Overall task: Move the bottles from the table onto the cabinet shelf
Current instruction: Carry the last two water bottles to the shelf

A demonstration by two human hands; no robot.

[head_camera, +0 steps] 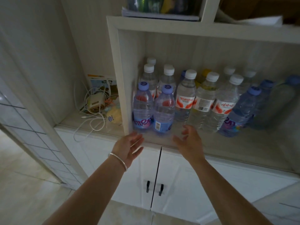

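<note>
Standing upright, caps up, water bottles [185, 98] crowd the cabinet shelf [227, 143] in rows, two purple-capped bottles [153, 109] foremost by the left side panel [121, 78]. Both arms reach forward from below; the left hand [129, 146] and right hand [190, 142] hover at the shelf's front edge, fingers spread, palms facing each other, holding nothing. Bare shelf shows along the front, right of the hands. White cabinet doors [162, 179] sit shut beneath.
</note>
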